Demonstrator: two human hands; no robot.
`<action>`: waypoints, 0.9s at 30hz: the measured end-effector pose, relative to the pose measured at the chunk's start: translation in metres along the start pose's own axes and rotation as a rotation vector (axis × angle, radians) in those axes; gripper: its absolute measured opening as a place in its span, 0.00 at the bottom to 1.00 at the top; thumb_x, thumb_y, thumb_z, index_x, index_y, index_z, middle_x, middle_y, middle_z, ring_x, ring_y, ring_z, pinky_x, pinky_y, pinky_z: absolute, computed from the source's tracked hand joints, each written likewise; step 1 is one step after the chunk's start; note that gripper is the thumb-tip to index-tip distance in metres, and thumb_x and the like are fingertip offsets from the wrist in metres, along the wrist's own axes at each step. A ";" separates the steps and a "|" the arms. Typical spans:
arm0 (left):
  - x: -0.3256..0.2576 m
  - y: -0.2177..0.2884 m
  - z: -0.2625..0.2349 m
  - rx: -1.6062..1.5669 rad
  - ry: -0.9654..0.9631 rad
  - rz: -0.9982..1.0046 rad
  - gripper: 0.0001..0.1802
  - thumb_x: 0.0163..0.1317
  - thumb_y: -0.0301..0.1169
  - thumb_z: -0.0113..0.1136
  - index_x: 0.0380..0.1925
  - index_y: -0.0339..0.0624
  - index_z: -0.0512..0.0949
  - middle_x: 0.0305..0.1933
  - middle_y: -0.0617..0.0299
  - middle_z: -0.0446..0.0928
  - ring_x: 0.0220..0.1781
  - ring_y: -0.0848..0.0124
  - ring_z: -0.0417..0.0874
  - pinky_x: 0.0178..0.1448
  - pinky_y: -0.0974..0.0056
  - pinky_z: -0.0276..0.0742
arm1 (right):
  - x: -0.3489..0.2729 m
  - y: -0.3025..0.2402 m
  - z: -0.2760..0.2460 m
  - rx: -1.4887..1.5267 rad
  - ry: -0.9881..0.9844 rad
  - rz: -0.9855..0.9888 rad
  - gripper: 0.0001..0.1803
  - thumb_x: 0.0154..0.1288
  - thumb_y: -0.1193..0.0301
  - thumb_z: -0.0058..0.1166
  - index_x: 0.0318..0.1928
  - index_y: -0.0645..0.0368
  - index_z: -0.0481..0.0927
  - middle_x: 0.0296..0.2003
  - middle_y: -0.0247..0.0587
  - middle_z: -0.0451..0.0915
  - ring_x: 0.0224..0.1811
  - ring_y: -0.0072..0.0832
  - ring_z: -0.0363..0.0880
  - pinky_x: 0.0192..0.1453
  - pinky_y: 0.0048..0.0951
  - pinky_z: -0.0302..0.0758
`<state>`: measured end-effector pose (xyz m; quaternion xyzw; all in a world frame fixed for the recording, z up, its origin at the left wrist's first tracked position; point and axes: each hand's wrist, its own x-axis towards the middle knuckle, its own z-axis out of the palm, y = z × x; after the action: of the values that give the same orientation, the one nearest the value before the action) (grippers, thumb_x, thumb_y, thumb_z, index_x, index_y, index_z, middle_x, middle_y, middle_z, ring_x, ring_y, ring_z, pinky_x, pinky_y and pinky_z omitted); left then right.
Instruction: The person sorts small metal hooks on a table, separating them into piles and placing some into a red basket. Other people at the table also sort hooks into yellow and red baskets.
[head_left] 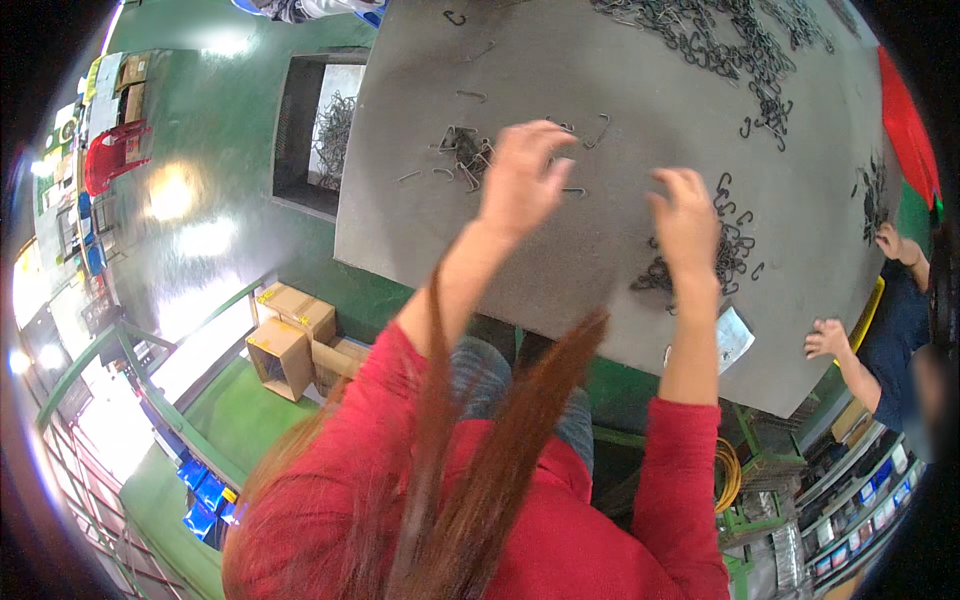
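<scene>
My left hand (524, 176) hovers over the grey table (590, 250), its thumb apart from the fingers and nothing visible between them. Close by on its left lies a small heap of bent metal wire hooks (462, 150), with a few single ones scattered around. My right hand (688, 222) is farther right, fingers bent and thumb held apart, with no hook visible in it. Under and beside it spreads a pile of dark S-shaped metal hooks (735, 245), partly covered by my hand and wrist.
A large heap of hooks (735, 45) covers the far right of the table. A co-worker's hands (828, 340) are at the right edge, near another dark pile (872, 200). A white paper (734, 338) lies near my right forearm. Left of the table is an opened bin (308, 130); cardboard boxes (285, 345) stand below.
</scene>
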<state>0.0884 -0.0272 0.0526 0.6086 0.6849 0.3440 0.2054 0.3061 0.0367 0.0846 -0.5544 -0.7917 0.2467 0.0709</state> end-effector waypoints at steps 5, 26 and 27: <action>-0.021 -0.066 -0.052 0.386 0.081 -0.018 0.19 0.49 0.32 0.68 0.43 0.45 0.79 0.51 0.57 0.75 0.58 0.57 0.71 0.63 0.56 0.66 | 0.035 -0.101 0.098 0.100 -0.015 -0.394 0.33 0.44 0.69 0.68 0.55 0.49 0.74 0.52 0.37 0.71 0.56 0.40 0.70 0.56 0.40 0.72; 0.022 -0.118 -0.063 0.132 0.112 -0.162 0.10 0.57 0.33 0.62 0.39 0.49 0.82 0.38 0.60 0.80 0.44 0.60 0.79 0.49 0.60 0.75 | 0.104 -0.075 0.072 0.034 -0.145 0.019 0.09 0.55 0.69 0.60 0.39 0.47 0.84 0.36 0.36 0.82 0.39 0.36 0.80 0.46 0.37 0.75; 0.028 -0.113 -0.055 0.175 0.110 -0.153 0.10 0.56 0.34 0.63 0.39 0.49 0.82 0.38 0.60 0.79 0.45 0.60 0.78 0.49 0.59 0.75 | 0.103 -0.078 0.076 0.034 -0.089 -0.032 0.08 0.56 0.69 0.60 0.38 0.48 0.84 0.36 0.36 0.81 0.40 0.37 0.80 0.46 0.37 0.75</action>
<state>-0.0330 -0.0147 0.0124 0.5503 0.7669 0.2993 0.1393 0.1725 0.0863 0.0383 -0.5289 -0.7984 0.2834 0.0491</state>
